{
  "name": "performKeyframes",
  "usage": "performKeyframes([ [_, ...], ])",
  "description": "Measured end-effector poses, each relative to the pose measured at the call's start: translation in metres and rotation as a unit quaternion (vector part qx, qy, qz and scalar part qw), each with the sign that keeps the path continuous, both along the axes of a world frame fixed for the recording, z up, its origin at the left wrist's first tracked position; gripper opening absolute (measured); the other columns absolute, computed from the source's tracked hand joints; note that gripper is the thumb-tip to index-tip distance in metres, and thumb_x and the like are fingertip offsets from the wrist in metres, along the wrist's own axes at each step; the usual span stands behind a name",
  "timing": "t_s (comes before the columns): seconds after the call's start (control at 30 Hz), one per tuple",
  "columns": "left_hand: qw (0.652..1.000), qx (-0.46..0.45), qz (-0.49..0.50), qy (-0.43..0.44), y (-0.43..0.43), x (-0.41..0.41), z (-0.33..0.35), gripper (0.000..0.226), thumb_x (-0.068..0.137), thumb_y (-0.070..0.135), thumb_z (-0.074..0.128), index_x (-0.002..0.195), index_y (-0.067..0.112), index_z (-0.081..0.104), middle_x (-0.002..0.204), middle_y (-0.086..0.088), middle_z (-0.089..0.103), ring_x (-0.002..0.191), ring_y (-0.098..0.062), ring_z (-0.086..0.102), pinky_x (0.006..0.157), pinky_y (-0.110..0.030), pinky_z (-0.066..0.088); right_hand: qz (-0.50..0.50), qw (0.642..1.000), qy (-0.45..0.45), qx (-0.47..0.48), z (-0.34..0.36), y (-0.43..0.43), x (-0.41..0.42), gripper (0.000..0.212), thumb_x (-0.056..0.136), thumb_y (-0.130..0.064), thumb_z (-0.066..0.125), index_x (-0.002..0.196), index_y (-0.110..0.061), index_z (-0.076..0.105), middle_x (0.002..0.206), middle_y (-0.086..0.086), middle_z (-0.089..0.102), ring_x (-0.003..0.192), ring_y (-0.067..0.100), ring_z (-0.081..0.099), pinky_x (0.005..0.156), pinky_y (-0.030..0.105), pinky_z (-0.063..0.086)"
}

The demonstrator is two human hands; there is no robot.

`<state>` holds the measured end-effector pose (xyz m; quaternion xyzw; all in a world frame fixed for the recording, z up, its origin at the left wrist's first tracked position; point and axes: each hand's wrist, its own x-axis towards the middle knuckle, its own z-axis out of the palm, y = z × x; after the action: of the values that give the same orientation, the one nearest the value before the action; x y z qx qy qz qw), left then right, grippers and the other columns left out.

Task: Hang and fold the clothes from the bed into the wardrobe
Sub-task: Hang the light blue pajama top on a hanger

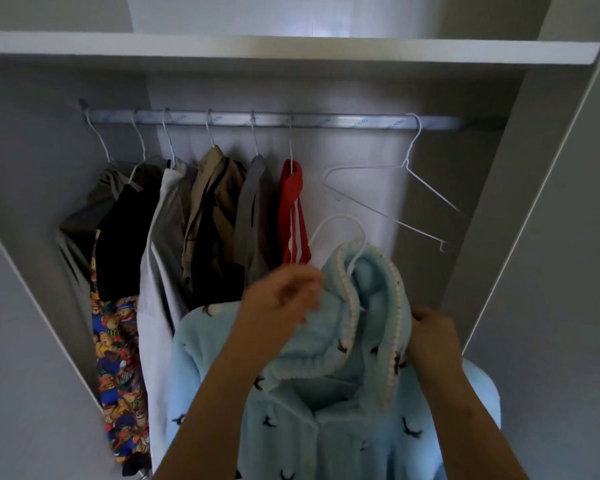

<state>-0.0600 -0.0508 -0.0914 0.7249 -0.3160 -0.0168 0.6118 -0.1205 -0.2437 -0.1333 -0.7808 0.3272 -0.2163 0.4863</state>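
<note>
left hand [281,296] and right hand [433,337] are gripping the hood of the blue fleece [326,427] at 6 o'clock, leaving its white hanger [340,216] hook poking up, likely aiming for the rail [354,120] gap at 1 o'clock.

rail [343,120]: free between red garment [290,199] and empty hanger [405,164] | left: crowded, probably no gap

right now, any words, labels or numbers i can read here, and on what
"HONG": printed over and over along the rail.
"NG": the end of a word just before each "HONG" on the rail; its other letters are too blurred to read.
Robe, hung clothes, hangers: no text that I can see.
</note>
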Motion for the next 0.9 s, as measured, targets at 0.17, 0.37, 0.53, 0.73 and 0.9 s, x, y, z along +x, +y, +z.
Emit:
performKeyframes([
  [0.17,0.936,0.300,0.099,-0.152,-0.001,0.018,-0.014,0.027,0.086,0.051,0.050,0.096,0.029,0.062,0.083,0.015,0.056,0.089,-0.013,0.058,0.073,-0.027,0.043,0.001,0.999,-0.038,-0.022,0.002,-0.005,-0.005,0.044,0.087,-0.026,0.059,0.044,-0.021,0.056,0.043,-0.005,0.053,0.053,0.022,0.053,0.062,0.038,0.050],
  [0.37,0.946,0.197,0.221,-0.133,-0.019,0.010,-0.025,0.039,0.090,0.049,0.039,0.066,0.022,0.055,0.057,0.011,0.046,0.061,-0.011,0.047,0.061,-0.027,0.033,-0.057,0.993,-0.044,-0.092,-0.001,-0.015,-0.024,0.050,0.092,-0.036,0.050,0.051,-0.008,0.051,0.048,0.006,0.048,0.056,0.025,0.049,0.083,0.039,0.044],
  [0.53,0.944,0.186,0.246,-0.121,-0.036,-0.002,-0.031,0.040,0.094,0.037,0.039,0.055,0.026,0.035,0.055,0.011,0.039,0.058,-0.014,0.040,0.051,-0.029,0.025,-0.058,0.978,0.032,-0.197,-0.006,-0.022,-0.042,0.047,0.098,-0.033,0.039,0.053,-0.021,0.043,0.050,-0.002,0.042,0.067,0.026,0.050,0.090,0.039,0.038],
  [0.73,0.951,0.196,0.214,-0.104,-0.059,-0.016,-0.045,0.038,0.093,0.040,0.037,0.058,0.026,0.040,0.059,0.012,0.043,0.064,-0.012,0.044,0.058,-0.028,0.028,0.057,0.977,0.101,-0.176,-0.013,-0.029,-0.058,0.040,0.094,-0.047,0.038,0.083,-0.019,0.064,0.071,0.001,0.060,0.075,0.022,0.060,0.069,0.029,0.042],
  [0.9,0.956,0.244,0.145,-0.074,-0.076,-0.026,-0.071,0.039,0.093,0.046,0.038,0.074,0.018,0.059,0.067,0.009,0.054,0.067,-0.009,0.049,0.055,-0.024,0.033,0.022,0.982,0.182,-0.034,-0.039,-0.048,-0.074,0.041,0.090,-0.049,0.047,0.065,-0.020,0.059,0.073,0.004,0.062,0.077,0.024,0.061,0.071,0.032,0.045],
])
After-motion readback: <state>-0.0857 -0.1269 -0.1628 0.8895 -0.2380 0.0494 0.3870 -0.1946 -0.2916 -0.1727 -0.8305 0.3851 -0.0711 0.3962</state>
